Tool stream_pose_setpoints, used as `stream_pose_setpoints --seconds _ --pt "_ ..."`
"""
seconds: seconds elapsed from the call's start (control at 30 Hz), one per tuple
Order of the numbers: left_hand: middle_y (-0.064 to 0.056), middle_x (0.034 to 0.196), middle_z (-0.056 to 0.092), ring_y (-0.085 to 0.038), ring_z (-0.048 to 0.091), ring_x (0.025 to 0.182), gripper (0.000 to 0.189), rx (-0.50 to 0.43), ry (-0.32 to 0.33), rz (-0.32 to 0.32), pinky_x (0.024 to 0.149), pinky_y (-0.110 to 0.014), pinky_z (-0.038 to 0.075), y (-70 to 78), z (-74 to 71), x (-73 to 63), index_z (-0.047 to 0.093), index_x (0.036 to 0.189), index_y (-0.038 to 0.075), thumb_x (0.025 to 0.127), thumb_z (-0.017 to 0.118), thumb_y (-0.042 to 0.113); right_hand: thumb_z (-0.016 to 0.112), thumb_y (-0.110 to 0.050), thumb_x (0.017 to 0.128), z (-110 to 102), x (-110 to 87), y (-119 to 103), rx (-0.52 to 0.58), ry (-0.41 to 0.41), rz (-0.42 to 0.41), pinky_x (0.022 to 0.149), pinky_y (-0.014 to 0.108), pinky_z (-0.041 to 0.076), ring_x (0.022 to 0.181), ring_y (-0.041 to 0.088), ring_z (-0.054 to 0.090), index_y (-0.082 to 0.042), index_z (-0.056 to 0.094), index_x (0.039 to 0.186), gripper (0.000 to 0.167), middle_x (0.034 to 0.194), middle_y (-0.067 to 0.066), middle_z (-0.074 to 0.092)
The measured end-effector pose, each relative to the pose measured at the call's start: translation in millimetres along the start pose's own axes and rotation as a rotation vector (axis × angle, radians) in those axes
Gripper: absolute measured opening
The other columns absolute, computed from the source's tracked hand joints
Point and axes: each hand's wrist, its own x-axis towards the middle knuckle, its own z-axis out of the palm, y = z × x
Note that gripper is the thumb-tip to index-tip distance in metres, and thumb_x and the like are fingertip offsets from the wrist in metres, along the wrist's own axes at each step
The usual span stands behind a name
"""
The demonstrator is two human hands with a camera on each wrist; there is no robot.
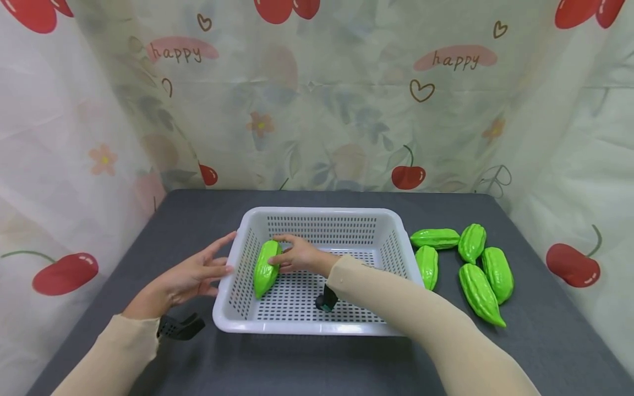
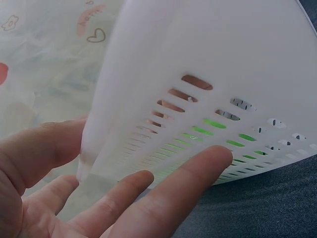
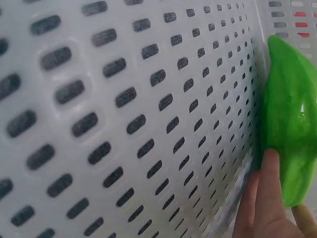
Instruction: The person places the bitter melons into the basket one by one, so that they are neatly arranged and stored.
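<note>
A bright green ridged bitter melon [image 1: 267,269] lies lengthwise inside the white plastic basket [image 1: 317,329], along its left wall. My right hand [image 1: 301,255] reaches into the basket and holds this melon near its upper end, thumb and fingers on it. Seen from the right wrist, the melon [image 3: 292,119] leans by the perforated wall, and part of the hand is cut off by the frame. Outside the basket, my left hand [image 1: 190,275] touches the left rim with fingers spread. Its fairly straight fingers lie along the outer wall [image 2: 237,44] in the left wrist view.
Several more bitter melons [image 1: 480,294] lie in a loose group on the dark tabletop [image 1: 317,366], right of the basket. One of them [image 1: 427,266] sits close against the basket's right side. A printed curtain [image 1: 317,110] hangs behind and at both sides.
</note>
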Motion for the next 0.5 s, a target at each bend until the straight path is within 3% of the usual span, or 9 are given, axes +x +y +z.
stream_pose_setpoints --seconds 0.5 --pt "-0.023 0.156 0.026 -0.038 0.059 0.118 0.091 -0.004 0.006 -0.002 0.089 -0.061 0.049 -0.9 -0.6 0.7 -0.004 0.155 0.037 0.096 0.059 0.010 0.071 -0.005 0.086 -1.3 -6.7 -3.4 -0.028 -0.021 0.011 0.091 0.045 0.054 0.114 0.035 0.060 -0.015 0.040 0.147 0.069 0.128 0.024 0.051"
